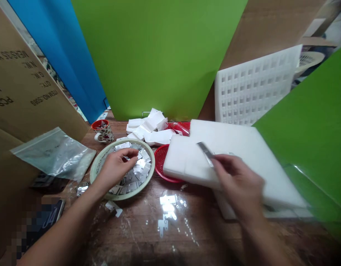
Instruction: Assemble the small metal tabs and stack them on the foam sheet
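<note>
My left hand (pixel 120 164) is over a pale green basket (pixel 151 173) heaped with small flat metal plates (pixel 135 177). Its thumb and index finger are curved, with a small gap between the tips, and I see nothing held there. My right hand (pixel 239 181), blurred, pinches a thin flat metal plate (pixel 205 152) by its near end. That plate slants up and left above a thick white foam slab (pixel 222 136). More loose metal plates (pixel 167 210) and tiny shiny bits lie on the wooden table (pixel 137 225) between my forearms.
A red basket (pixel 161 162) sits partly under the foam slab. Behind are white paper pieces (pixel 150 127), a red plastic packet (pixel 180 128) and a patterned mug (pixel 105 132). A clear plastic bag (pixel 56 153) lies left. Green panels (pixel 159 55), a cardboard box (pixel 23 81) and gridded foam (pixel 253 87) surround the table.
</note>
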`<act>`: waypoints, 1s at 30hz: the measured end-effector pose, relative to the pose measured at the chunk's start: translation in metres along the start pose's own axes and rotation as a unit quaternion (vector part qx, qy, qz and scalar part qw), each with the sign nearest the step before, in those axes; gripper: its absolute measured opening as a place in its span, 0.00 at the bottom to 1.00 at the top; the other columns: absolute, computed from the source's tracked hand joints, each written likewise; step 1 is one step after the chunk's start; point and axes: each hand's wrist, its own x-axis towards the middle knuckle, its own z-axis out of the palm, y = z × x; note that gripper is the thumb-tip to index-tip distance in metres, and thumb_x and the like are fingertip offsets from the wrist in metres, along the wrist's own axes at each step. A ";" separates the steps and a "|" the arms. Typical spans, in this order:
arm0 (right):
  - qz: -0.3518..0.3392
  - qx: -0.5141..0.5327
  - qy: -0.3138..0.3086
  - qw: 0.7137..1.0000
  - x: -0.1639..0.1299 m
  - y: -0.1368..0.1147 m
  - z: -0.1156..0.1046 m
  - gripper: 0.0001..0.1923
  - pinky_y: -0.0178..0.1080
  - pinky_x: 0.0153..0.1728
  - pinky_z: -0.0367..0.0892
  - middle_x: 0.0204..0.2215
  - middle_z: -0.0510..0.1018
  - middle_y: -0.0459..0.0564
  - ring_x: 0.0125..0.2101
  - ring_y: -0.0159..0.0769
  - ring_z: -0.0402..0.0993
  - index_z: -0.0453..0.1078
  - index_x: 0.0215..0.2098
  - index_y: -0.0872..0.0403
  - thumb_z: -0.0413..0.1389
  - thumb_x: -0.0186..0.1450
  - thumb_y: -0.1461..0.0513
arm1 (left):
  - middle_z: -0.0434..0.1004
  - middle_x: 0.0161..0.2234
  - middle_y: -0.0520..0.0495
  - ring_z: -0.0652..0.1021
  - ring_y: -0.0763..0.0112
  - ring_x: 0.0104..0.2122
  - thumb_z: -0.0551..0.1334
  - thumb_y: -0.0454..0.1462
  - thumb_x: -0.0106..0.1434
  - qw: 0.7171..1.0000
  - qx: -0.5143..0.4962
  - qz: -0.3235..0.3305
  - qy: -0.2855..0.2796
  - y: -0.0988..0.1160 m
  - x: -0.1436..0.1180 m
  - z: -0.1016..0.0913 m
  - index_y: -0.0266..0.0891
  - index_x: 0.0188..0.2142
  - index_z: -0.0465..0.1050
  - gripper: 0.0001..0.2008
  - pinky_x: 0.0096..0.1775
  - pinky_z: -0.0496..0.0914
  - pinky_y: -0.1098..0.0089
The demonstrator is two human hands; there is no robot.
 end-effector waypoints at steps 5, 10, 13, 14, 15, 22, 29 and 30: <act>0.130 -0.125 0.015 0.984 0.027 0.039 -0.035 0.08 0.45 0.25 0.64 0.22 0.76 0.49 0.22 0.42 0.72 0.75 0.31 0.50 0.60 0.57 0.55 | 0.78 0.36 0.42 0.75 0.55 0.40 0.59 0.39 0.57 0.958 0.275 0.074 -0.039 -0.028 0.021 -0.016 0.40 0.33 0.77 0.09 0.42 0.68 0.60; -0.001 -0.196 0.063 0.979 0.021 0.040 -0.034 0.11 0.46 0.30 0.63 0.27 0.74 0.52 0.25 0.42 0.69 0.74 0.31 0.50 0.58 0.59 0.52 | 0.74 0.35 0.39 0.72 0.48 0.41 0.63 0.40 0.53 0.935 0.347 0.065 -0.045 -0.029 0.027 0.000 0.39 0.31 0.74 0.08 0.41 0.66 0.57; -0.034 -0.164 0.055 0.984 0.014 0.028 -0.027 0.14 0.44 0.32 0.63 0.29 0.73 0.50 0.26 0.40 0.68 0.74 0.33 0.51 0.54 0.62 0.51 | 0.73 0.35 0.38 0.72 0.48 0.40 0.64 0.41 0.51 0.925 0.373 0.059 -0.050 -0.030 0.033 0.003 0.39 0.30 0.73 0.09 0.40 0.65 0.58; -0.039 -0.154 0.051 0.986 0.012 0.024 -0.026 0.14 0.43 0.32 0.63 0.29 0.73 0.50 0.26 0.39 0.68 0.74 0.34 0.51 0.54 0.62 0.51 | 0.73 0.35 0.38 0.73 0.49 0.40 0.64 0.41 0.51 0.923 0.377 0.058 -0.053 -0.030 0.035 0.002 0.39 0.30 0.72 0.09 0.40 0.65 0.59; -0.042 -0.146 0.045 0.987 0.010 0.020 -0.024 0.14 0.43 0.31 0.63 0.29 0.72 0.49 0.27 0.39 0.68 0.74 0.35 0.51 0.54 0.62 0.51 | 0.74 0.35 0.39 0.73 0.49 0.39 0.64 0.41 0.51 0.922 0.379 0.057 -0.057 -0.031 0.036 0.001 0.39 0.30 0.72 0.09 0.39 0.65 0.59; -0.076 -0.085 0.009 0.993 -0.002 0.004 -0.012 0.11 0.39 0.29 0.63 0.29 0.72 0.47 0.25 0.35 0.66 0.73 0.39 0.52 0.55 0.64 0.55 | 0.76 0.31 0.43 0.75 0.57 0.35 0.62 0.40 0.54 0.924 0.369 0.053 -0.085 -0.034 0.036 0.000 0.41 0.26 0.69 0.06 0.33 0.64 0.66; -0.107 -0.039 -0.042 0.993 -0.014 -0.009 0.003 0.09 0.36 0.26 0.63 0.32 0.72 0.47 0.26 0.32 0.66 0.72 0.42 0.52 0.56 0.64 0.59 | 0.76 0.31 0.43 0.74 0.57 0.34 0.61 0.37 0.56 0.928 0.352 0.075 -0.099 -0.030 0.034 -0.001 0.40 0.30 0.71 0.04 0.33 0.63 0.66; -0.108 -0.033 -0.051 0.992 -0.015 -0.011 0.005 0.09 0.35 0.26 0.63 0.32 0.72 0.48 0.26 0.32 0.66 0.72 0.42 0.52 0.56 0.64 0.59 | 0.76 0.30 0.43 0.74 0.56 0.35 0.61 0.37 0.55 0.929 0.346 0.081 -0.104 -0.029 0.035 -0.001 0.40 0.29 0.71 0.03 0.35 0.63 0.65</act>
